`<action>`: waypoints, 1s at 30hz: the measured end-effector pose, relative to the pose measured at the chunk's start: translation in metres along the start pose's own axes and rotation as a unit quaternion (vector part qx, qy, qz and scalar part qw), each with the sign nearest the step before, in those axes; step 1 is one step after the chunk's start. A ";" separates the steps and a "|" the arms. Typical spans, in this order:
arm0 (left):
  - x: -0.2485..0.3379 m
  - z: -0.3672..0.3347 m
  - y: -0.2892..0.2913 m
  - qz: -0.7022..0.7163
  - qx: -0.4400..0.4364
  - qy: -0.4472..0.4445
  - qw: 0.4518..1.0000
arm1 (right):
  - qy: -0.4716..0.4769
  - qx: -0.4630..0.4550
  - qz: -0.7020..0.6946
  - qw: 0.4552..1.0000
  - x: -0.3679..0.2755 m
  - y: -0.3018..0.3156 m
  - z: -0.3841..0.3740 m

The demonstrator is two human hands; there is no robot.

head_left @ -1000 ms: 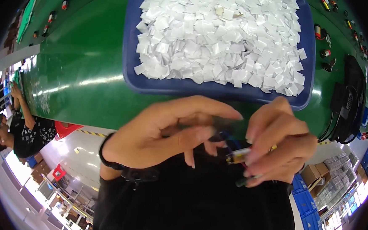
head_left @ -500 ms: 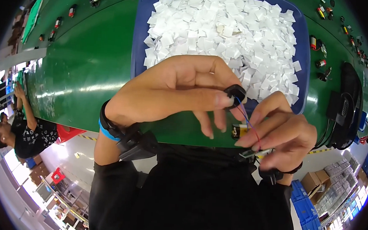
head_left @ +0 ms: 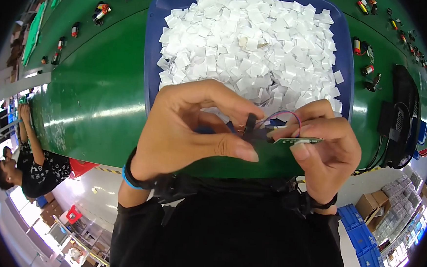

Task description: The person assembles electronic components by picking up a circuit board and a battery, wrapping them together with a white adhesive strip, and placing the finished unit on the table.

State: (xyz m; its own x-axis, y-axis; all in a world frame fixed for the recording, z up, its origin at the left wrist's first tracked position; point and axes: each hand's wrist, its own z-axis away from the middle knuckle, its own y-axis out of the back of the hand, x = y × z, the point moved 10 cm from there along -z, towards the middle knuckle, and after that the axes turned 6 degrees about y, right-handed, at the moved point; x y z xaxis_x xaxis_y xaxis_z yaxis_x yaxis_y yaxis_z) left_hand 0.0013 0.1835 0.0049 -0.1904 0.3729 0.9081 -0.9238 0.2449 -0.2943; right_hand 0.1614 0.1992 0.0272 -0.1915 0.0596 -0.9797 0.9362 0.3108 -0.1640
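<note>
A thin green circuit board (head_left: 298, 140) is pinched edge-on between the thumb and fingers of my right hand (head_left: 332, 143). Red and blue wires (head_left: 293, 115) arch from the board toward a small black plastic part (head_left: 250, 124). That part sits at the fingertips of my left hand (head_left: 189, 124), whose index finger curls over it while the thumb stretches out below. Between the two hands is a dark, blurred area that I cannot make out. Both hands are above the green table (head_left: 98, 92), in front of a blue bin (head_left: 151, 51).
White paper squares (head_left: 248, 42) fill the bin. Small battery assemblies lie on the table at left (head_left: 102, 13) and right (head_left: 358, 46). A black device with cables (head_left: 400, 120) stands at the right edge. Another person (head_left: 35, 164) works at far left. Blue crates (head_left: 361, 243) are on the floor.
The black part has turned edge-on and come down a little, and the circuit board has risen to the same level. The wires went from taut to arched. The battery by my right hand is no longer visible.
</note>
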 end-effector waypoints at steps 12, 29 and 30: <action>-0.018 0.010 0.002 0.089 0.085 -0.059 0.991 | 0.090 0.019 0.007 0.996 0.004 -0.003 0.006; -0.016 0.018 0.004 0.036 0.100 -0.040 0.994 | 0.074 0.019 0.025 0.997 0.004 -0.007 0.011; -0.015 0.019 0.004 0.032 0.103 -0.046 0.993 | 0.069 0.019 0.022 0.997 0.005 -0.007 0.011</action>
State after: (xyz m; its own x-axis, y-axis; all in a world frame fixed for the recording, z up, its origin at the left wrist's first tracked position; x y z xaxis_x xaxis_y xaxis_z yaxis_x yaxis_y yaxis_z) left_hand -0.0057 0.1618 -0.0045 -0.2709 0.2964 0.9158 -0.9557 0.0313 -0.2928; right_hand 0.1570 0.1867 0.0227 -0.1866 0.2021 -0.9614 0.9544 0.2695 -0.1285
